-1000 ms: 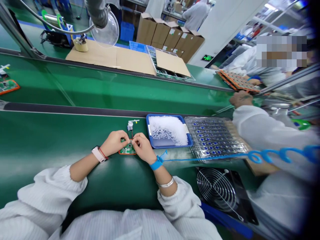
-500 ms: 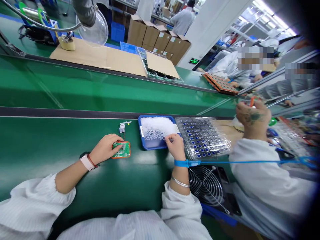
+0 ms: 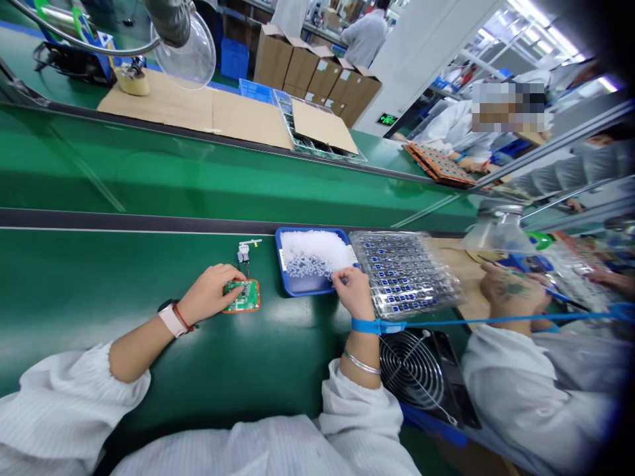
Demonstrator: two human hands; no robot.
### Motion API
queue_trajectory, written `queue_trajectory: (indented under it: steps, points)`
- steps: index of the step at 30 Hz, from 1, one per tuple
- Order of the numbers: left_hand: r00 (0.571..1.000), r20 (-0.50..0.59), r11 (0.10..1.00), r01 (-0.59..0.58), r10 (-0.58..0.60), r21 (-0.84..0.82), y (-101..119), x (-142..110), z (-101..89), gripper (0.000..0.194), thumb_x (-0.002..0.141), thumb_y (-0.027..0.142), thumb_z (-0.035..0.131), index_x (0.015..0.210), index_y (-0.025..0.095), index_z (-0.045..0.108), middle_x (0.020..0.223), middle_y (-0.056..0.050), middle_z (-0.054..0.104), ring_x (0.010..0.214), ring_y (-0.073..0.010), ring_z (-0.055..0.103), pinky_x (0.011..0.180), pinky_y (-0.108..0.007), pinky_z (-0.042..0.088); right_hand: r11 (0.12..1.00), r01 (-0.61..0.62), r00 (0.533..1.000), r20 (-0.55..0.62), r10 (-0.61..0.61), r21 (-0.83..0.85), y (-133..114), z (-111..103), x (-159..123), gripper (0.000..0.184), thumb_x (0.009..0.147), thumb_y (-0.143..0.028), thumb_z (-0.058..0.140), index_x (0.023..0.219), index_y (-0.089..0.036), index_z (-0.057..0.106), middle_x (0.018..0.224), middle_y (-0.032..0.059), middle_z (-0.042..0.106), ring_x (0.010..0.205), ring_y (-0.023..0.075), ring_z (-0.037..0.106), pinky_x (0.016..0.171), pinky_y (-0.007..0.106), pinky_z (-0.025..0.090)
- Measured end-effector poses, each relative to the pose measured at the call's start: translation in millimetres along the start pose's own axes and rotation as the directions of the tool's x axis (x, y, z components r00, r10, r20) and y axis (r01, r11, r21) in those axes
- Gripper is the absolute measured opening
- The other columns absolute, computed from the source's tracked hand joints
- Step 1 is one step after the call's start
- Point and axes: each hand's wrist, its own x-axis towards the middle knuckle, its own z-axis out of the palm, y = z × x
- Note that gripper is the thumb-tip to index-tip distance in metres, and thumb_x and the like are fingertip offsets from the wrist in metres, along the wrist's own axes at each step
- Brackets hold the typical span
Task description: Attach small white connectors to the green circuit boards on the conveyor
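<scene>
My left hand (image 3: 218,289) grips the left side of a green circuit board (image 3: 251,295) with an orange rim, which lies on the green bench. Short wires run from the board up to a small white connector part (image 3: 243,252). My right hand (image 3: 353,291) is at the right front corner of a blue tray (image 3: 307,289), thumb and fingers pinched together. Whatever may be between those fingertips is too small to make out. Many tiny white pieces (image 3: 317,248) fill the back of the tray. A blue wrist strap (image 3: 370,325) circles my right wrist, its cord running right.
Right of the tray lies a clear plastic tray (image 3: 407,271) of blue parts. A black fan (image 3: 414,370) stands close to my right forearm. A co-worker's hand (image 3: 513,294) works at the right. Behind the bench runs a green belt (image 3: 198,175).
My right hand has shifted very slightly right, still pinched at the tray's corner. My left hand stays on the board. The co-worker's hand has lowered, uncovering a lamp.
</scene>
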Motion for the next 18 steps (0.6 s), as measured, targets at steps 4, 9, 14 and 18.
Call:
queue_trajectory:
  steps: [4,9,14,18]
  points:
    - [1.000,0.003,1.000,-0.004,0.004,0.002,-0.3,0.2,0.1,0.017,0.088,0.028,0.048,0.097,0.020,0.059,0.095,-0.004,0.063,0.089,-0.0197,0.055,0.079,-0.033,0.039,1.000,0.018,1.000,0.016,-0.018,-0.008,1.6,-1.0,-2.1,0.018,0.073,-0.028,0.051,0.059,-0.019,0.058,0.070,0.0061,0.063,0.078,0.0217,0.056,0.081,0.038,0.036]
    - [1.000,0.002,1.000,-0.002,0.002,0.005,0.4,-0.2,-0.2,0.018,0.088,0.028,0.048,0.097,0.019,0.059,0.096,-0.005,0.063,0.090,-0.0196,0.055,0.080,-0.034,0.039,0.998,0.048,0.998,0.032,-0.046,-0.050,4.8,-0.6,-2.6,0.019,0.075,-0.029,0.052,0.061,-0.019,0.058,0.073,0.0061,0.063,0.078,0.0217,0.055,0.079,0.038,0.034]
    - [1.000,0.001,1.000,-0.002,0.002,0.010,0.7,-0.2,0.0,0.018,0.088,0.028,0.048,0.097,0.020,0.060,0.095,-0.004,0.064,0.090,-0.0197,0.055,0.080,-0.034,0.039,0.993,0.088,0.995,0.056,-0.083,-0.079,3.7,2.3,-0.8,0.019,0.077,-0.027,0.050,0.061,-0.019,0.057,0.073,0.0061,0.062,0.079,0.0218,0.054,0.077,0.038,0.033]
    - [1.000,-0.003,1.000,-0.014,0.014,0.012,-1.4,-0.2,0.6,0.018,0.088,0.029,0.047,0.097,0.020,0.060,0.094,-0.005,0.064,0.088,-0.0196,0.055,0.078,-0.034,0.040,0.988,0.116,0.988,0.110,-0.105,-0.101,3.9,-0.8,1.9,0.016,0.076,-0.023,0.051,0.061,-0.018,0.056,0.074,0.0067,0.060,0.081,0.0231,0.054,0.080,0.040,0.033]
